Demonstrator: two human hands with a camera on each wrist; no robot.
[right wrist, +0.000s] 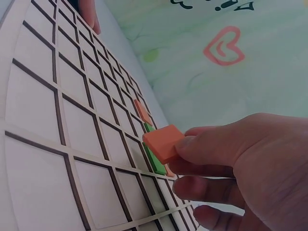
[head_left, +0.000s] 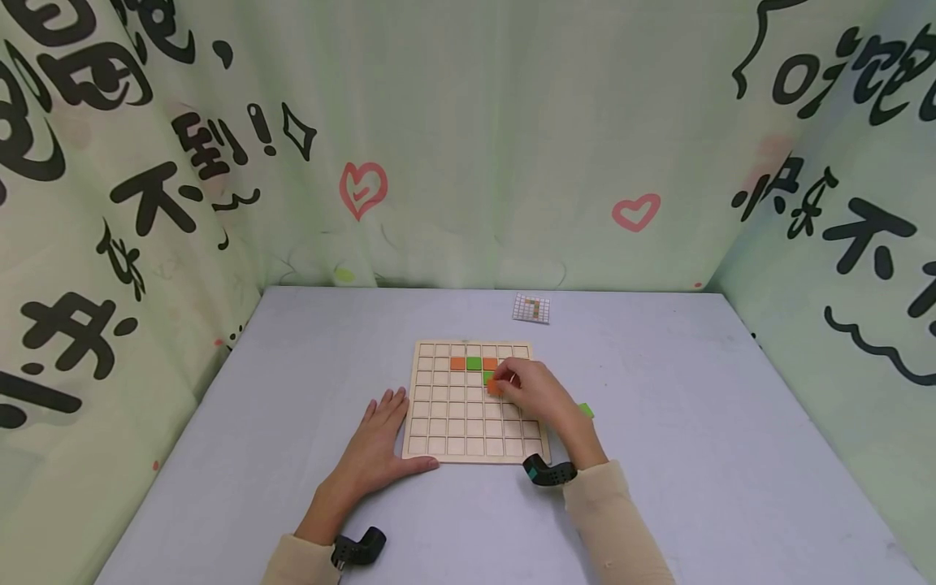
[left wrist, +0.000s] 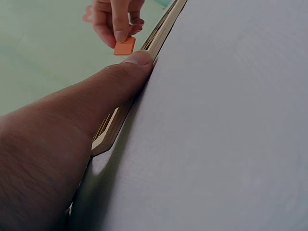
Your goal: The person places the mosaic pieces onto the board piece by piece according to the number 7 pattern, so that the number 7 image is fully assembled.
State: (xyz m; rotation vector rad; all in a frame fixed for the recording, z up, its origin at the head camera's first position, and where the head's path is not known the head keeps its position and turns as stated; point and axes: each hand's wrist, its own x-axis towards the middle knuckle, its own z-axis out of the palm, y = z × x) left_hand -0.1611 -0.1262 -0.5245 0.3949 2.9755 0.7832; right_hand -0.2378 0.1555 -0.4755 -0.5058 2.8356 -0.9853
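Grey table (head_left: 292, 422), printed curtain behind; left hand (head_left: 376, 443) lies flat, fingers straight, against wooden grid board (head_left: 446, 422) edge, likely steadying it; right hand (head_left: 537, 394) pinches orange tile (right wrist: 163, 142) just above a cell below the green tile (head_left: 474, 363), apparently lining it up.

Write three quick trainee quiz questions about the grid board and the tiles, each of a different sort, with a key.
1. True or false: the right hand pinches an orange tile above the wooden grid board.
2. Multiple choice: where is the left hand? A) flat on the table with its thumb along the board's near edge; B) lifted in the air; C) holding a green tile.
3. Fill in the blank: the small pattern card lies on the table on the ___ side of the board, toward the curtain.

Key: 1 true; 2 A; 3 far.
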